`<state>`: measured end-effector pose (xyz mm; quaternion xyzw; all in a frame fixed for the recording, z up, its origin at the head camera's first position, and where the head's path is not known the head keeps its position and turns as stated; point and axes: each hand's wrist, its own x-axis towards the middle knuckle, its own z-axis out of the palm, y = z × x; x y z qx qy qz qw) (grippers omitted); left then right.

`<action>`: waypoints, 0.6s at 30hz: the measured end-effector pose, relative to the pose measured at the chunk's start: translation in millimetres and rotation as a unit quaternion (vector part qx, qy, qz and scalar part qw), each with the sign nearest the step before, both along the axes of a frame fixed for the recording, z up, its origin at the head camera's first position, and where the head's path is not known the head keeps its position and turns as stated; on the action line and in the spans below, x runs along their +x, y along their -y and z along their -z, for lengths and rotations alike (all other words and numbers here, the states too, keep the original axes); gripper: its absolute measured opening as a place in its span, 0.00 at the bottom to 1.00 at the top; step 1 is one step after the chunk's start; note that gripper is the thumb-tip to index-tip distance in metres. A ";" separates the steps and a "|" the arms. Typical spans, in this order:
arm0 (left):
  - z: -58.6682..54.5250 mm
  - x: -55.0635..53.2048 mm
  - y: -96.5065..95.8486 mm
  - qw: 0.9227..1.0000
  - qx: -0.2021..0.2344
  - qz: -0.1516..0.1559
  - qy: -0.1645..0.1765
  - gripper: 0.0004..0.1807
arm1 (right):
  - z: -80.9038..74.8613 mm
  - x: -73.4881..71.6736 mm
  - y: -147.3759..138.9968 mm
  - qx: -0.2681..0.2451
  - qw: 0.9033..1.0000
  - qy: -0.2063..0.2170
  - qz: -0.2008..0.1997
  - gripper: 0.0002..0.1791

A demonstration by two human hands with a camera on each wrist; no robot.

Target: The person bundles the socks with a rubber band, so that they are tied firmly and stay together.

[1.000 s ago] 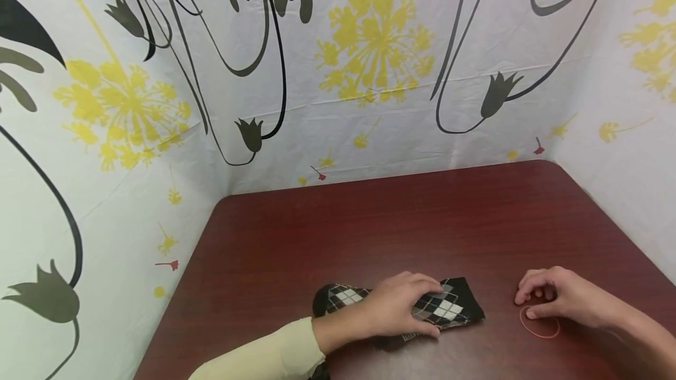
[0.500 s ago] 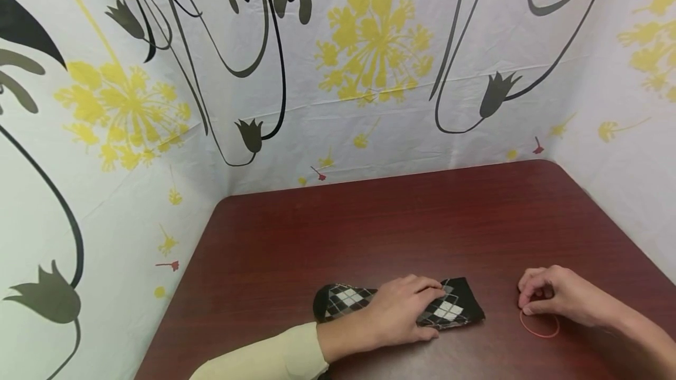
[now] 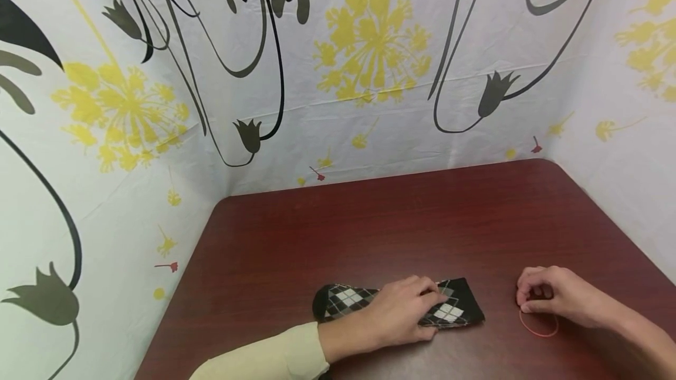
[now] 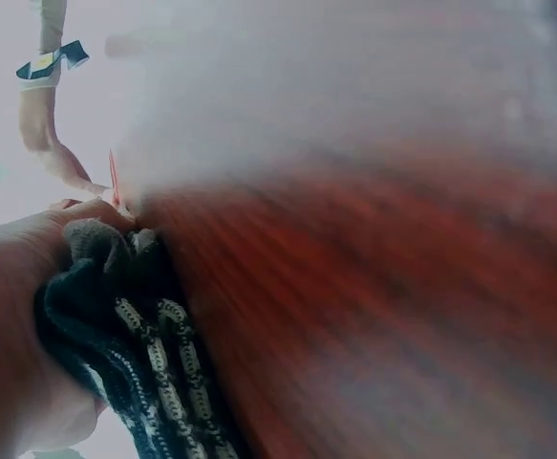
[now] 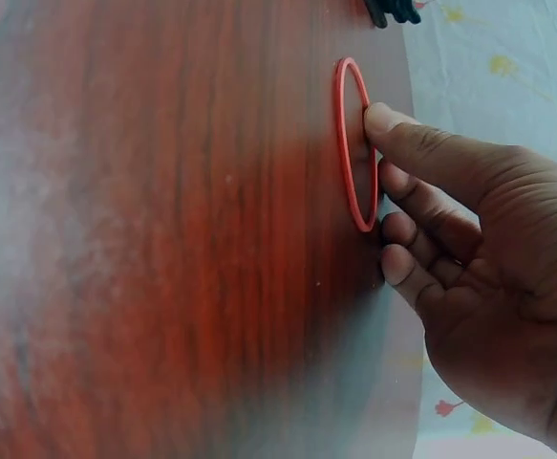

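A black sock (image 3: 451, 312) with a grey and white argyle pattern lies flat on the table, its toe end to the left and its cuff to the right. My left hand (image 3: 396, 314) lies across its middle, fingers bent over it and thumb at the near edge. In the left wrist view the sock (image 4: 154, 354) looks bunched against the palm. Off to the right, my right hand (image 3: 562, 295) pinches a thin red rubber band (image 3: 538, 335) between thumb and fingertips. The right wrist view shows the rubber band (image 5: 343, 134) as a narrow loop standing close over the tabletop.
The dark red wooden table (image 3: 327, 239) has rounded far corners. White cloth (image 3: 412, 145) printed with yellow and grey flowers hangs behind it and along both sides. A pale sleeve (image 3: 269, 353) covers the left forearm.
My left hand's fingers have drawn in over the sock from a wider spread. The right thumb has closed toward the fingers on the rubber band. The sock has stayed in place.
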<state>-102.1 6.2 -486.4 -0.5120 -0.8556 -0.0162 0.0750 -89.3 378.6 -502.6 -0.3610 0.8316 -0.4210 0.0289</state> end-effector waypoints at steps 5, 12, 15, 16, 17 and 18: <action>0.6 -2.5 1.7 0.999 0.024 0.026 0.013 0.29 | 0.5 -0.2 1.9 0.000 1.000 -0.023 0.001 0.15; 0.6 -8.9 1.5 0.996 0.058 0.039 0.056 0.22 | -2.2 2.3 5.2 0.022 0.999 -0.048 -0.014 0.21; 1.3 -12.2 1.0 0.993 0.072 0.032 0.083 0.20 | -4.2 3.8 4.3 0.032 0.999 -0.036 -0.011 0.20; 1.4 -13.5 0.9 0.992 0.079 0.030 0.093 0.19 | -5.0 4.1 3.7 0.033 0.999 -0.028 -0.010 0.20; 1.8 -14.8 0.8 0.990 0.088 0.029 0.103 0.18 | -5.9 4.2 2.8 0.033 0.999 -0.016 -0.009 0.19; 1.9 -16.0 0.7 0.988 0.098 0.029 0.113 0.18 | -7.1 4.3 1.7 0.030 0.999 0.002 -0.009 0.18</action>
